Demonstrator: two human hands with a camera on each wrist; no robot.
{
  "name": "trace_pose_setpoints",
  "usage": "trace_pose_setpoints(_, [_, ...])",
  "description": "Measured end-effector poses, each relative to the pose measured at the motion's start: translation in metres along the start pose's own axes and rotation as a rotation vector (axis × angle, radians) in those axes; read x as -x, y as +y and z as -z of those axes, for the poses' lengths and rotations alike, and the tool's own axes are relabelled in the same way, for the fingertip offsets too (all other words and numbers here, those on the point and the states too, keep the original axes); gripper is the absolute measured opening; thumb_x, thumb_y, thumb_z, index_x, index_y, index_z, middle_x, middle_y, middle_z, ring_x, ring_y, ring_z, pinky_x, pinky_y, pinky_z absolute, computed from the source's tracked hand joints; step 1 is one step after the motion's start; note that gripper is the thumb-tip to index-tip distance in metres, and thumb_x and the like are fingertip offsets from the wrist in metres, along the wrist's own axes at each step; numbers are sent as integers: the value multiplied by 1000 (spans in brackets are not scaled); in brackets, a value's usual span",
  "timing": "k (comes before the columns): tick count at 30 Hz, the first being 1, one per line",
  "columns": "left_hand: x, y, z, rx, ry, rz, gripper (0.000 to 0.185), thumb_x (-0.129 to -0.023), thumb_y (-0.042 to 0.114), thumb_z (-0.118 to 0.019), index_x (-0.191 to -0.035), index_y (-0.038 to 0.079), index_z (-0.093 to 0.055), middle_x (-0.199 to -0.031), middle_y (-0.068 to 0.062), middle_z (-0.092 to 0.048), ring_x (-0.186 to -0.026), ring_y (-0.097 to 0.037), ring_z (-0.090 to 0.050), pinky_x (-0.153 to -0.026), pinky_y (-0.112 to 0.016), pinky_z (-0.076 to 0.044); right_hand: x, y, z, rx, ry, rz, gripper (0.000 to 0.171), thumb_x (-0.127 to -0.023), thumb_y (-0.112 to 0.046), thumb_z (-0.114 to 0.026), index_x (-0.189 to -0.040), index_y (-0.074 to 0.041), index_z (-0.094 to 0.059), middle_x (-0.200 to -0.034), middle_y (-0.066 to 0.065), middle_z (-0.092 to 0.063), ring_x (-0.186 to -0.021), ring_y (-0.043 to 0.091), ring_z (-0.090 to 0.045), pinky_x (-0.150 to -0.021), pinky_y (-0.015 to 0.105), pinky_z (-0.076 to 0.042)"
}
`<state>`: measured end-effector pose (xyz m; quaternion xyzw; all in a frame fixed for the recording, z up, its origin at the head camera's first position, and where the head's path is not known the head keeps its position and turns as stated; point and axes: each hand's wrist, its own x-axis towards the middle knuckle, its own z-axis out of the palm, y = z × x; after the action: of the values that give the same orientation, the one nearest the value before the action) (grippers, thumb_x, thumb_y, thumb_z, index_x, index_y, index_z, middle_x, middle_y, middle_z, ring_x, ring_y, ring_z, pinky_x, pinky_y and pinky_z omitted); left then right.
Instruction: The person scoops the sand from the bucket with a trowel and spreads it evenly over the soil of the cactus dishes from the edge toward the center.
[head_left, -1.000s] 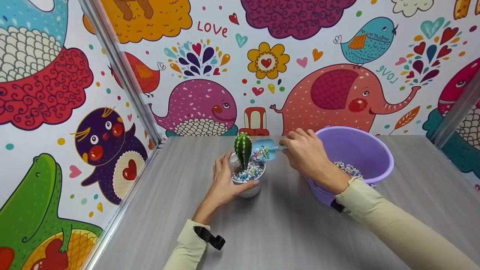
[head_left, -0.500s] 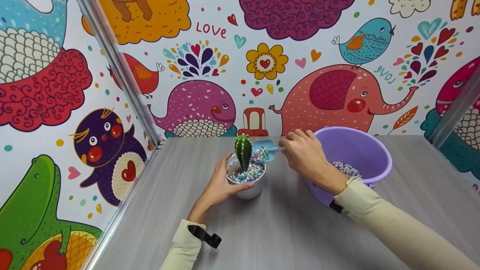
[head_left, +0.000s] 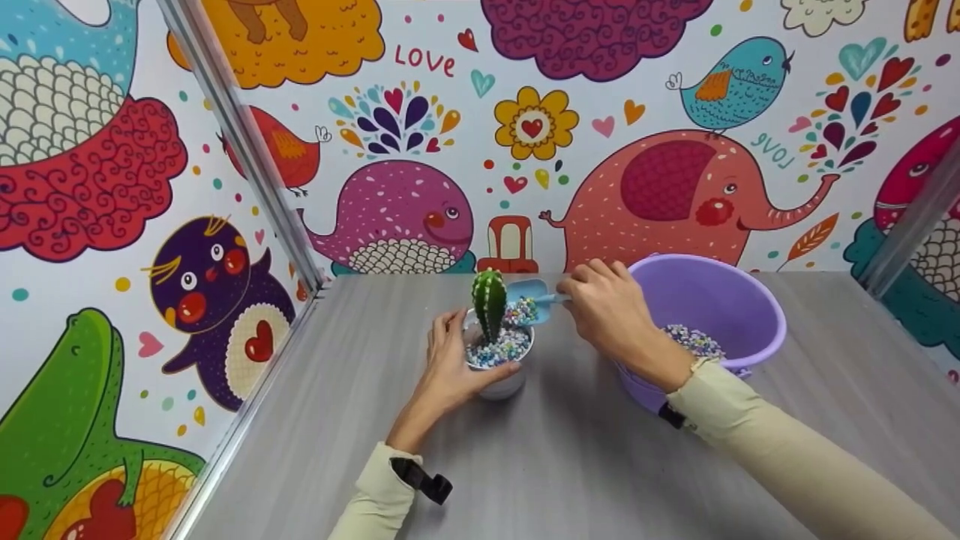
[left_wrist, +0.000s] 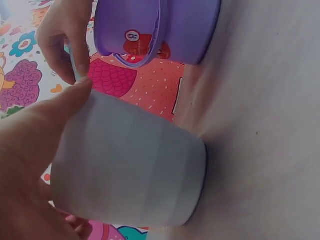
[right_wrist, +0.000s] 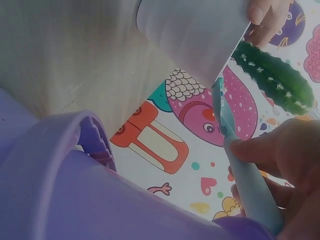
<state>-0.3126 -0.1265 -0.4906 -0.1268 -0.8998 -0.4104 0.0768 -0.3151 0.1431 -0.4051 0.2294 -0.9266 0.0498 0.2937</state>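
Observation:
A small green cactus (head_left: 490, 304) stands in a white pot (head_left: 501, 388) on the table, with pastel beads (head_left: 498, 349) round its base. My left hand (head_left: 448, 367) grips the pot from the left, thumb along the near side of the rim. In my right hand (head_left: 609, 315) I hold a light-blue scoop (head_left: 531, 289) by its handle (right_wrist: 252, 190). Its blade rests at or just over the pot's right rim, beside the cactus, with multicoloured beads in it. From the right wrist view, the blade's edge meets the rim (right_wrist: 227, 60).
To the right stands a purple bucket (head_left: 720, 300) with more beads (head_left: 694, 341) inside, partly behind my right forearm. Its handle (right_wrist: 75, 135) hangs on the side facing the pot. A patterned wall (head_left: 360, 210) closes off the back and left of the grey table (head_left: 570, 465).
Beads in the scoop have shifted toward its front lip, leaving more of the blue blade bare. The pot and cactus have shifted slightly; both hands keep their hold.

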Motion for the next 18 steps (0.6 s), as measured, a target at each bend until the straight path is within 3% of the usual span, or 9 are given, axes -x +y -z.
trace_pose_setpoints(10, [-2, -7, 15, 108, -74, -15, 127, -72, 64, -95, -171, 19, -30, -172, -11, -36, -157, -33, -37, -127, -64, -36, 0, 0, 0, -1, 30, 16, 25, -88, -14, -89, -113, -12, -84, -106, 9, -79, -101, 29, -66, -81, 42, -47])
trace_pose_setpoints(14, [-2, -7, 18, 100, -90, -19, 126, -72, 63, -96, -171, 21, -31, -172, -11, -39, -155, -31, -37, -126, -65, -37, 0, -1, -1, -19, 24, 12, 24, -90, -13, -88, -113, -13, -84, -106, 8, -79, -102, 29, -66, -82, 42, -48])
trace_pose_setpoints(18, [0, -3, 16, 61, -94, -9, 130, -72, 67, -94, -173, 19, -26, -176, -11, -30, -160, -33, -29, -128, -65, -34, -1, -1, -2, -28, 22, 17, 22, -91, -12, -87, -113, -14, -84, -106, 7, -79, -100, 28, -65, -82, 42, -48])
